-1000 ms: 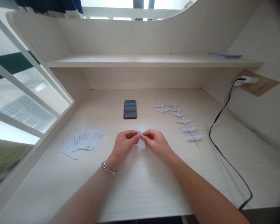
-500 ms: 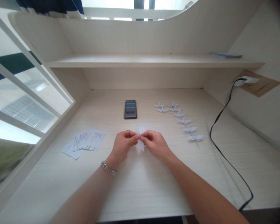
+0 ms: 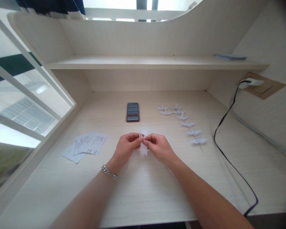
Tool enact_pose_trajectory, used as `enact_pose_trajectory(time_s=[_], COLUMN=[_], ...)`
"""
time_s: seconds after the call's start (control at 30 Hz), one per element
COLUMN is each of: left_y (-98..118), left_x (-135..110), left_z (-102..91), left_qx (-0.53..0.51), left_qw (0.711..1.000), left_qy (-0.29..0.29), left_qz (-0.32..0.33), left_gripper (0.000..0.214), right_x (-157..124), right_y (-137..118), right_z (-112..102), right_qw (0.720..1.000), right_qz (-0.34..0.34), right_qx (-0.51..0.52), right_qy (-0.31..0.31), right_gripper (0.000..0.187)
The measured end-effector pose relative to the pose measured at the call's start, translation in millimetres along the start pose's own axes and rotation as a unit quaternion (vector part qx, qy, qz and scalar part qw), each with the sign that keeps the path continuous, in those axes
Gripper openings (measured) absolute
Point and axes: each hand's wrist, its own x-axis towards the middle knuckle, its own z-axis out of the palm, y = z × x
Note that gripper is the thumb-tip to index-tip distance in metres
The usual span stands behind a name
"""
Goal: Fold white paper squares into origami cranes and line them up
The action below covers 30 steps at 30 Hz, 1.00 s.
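Note:
My left hand (image 3: 127, 147) and my right hand (image 3: 157, 146) meet over the middle of the desk. Both pinch a small piece of folded white paper (image 3: 143, 149) between thumbs and fingertips, and its lower tip hangs below my fingers. A silver chain bracelet (image 3: 109, 172) sits on my left wrist. Right of my hands, several finished white paper cranes (image 3: 187, 124) lie in a curved row on the desk.
A phone (image 3: 132, 112) lies flat behind my hands. Printed paper slips (image 3: 87, 144) sit at the left. A black cable (image 3: 226, 127) runs from a wall socket (image 3: 252, 83) down over the desk's right side. A shelf (image 3: 157, 62) spans above, with a flat blue item (image 3: 231, 57) on it.
My hands have stayed in place, with small finger movements working the folded paper. The paper's upper part sits lower between my fingertips than before.

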Motion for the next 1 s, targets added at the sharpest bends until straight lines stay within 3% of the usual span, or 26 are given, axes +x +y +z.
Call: enact_pose_trajectory(time_s=[0.17, 0.4, 0.77, 1.0], left_y=[-2.3, -3.2, -1.8, -3.3], left_x=[1.5, 0.1, 1.1, 1.7], left_z=[-2.1, 0.5, -1.3, -0.8], left_qx=[0.061, 0.014, -0.047, -0.031], left_qw=[0.997, 0.996, 0.998, 0.997], left_qy=[0.036, 0.083, 0.037, 0.072], left_qz=[0.020, 0.004, -0.025, -0.007], left_gripper=[0.021, 0.020, 0.022, 0.026], right_x=[-0.3, -2.1, 0.1, -0.2], right_y=[2.2, 1.2, 0.3, 0.7], right_z=[1.3, 4.7, 2.8, 3.1], right_qw=[1.000, 0.999, 1.000, 0.999], right_qz=[-0.003, -0.011, 0.019, 0.025], right_qx=[-0.027, -0.044, -0.004, 0.010], right_qy=[0.006, 0.006, -0.005, -0.018], right_gripper=[0.017, 0.017, 0.015, 0.014])
